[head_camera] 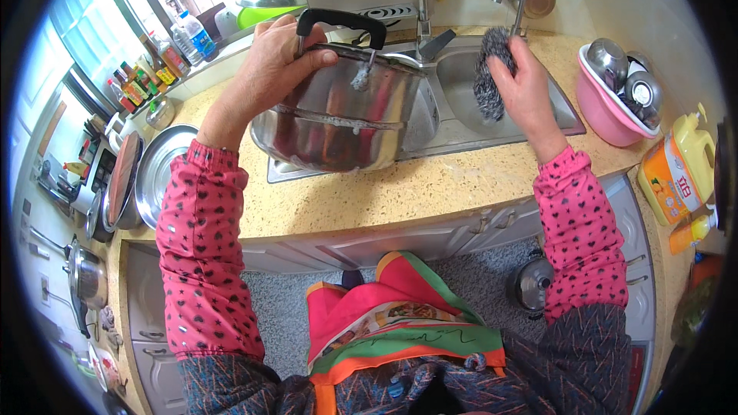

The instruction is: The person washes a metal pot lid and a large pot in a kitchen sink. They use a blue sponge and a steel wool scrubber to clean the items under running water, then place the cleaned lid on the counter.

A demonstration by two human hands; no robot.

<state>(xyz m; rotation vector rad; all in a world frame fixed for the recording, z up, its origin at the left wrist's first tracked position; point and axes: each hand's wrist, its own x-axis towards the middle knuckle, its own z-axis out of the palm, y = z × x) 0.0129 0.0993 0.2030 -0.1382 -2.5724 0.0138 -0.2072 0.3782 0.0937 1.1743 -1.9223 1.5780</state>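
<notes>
My left hand (282, 60) grips a large stainless steel pot (346, 127) by its rim, beside the black loop handle (346, 18). The pot is tilted over the left part of the sink and the counter's edge, with some suds on its side and around its middle seam. In my right hand (522, 78) is a dark grey scouring pad (493, 75), held above the right basin of the double sink (470, 92), apart from the pot. The basin's tall faucet (424, 11) stands behind, between pot and pad.
A pink basin (605, 109) of metal bowls and a yellow detergent jug (677, 167) stand at the right. Steel trays (164, 167) and pans lie at the left, near sauce bottles (135, 89) by the window. A lidded pot (529, 285) sits on the floor.
</notes>
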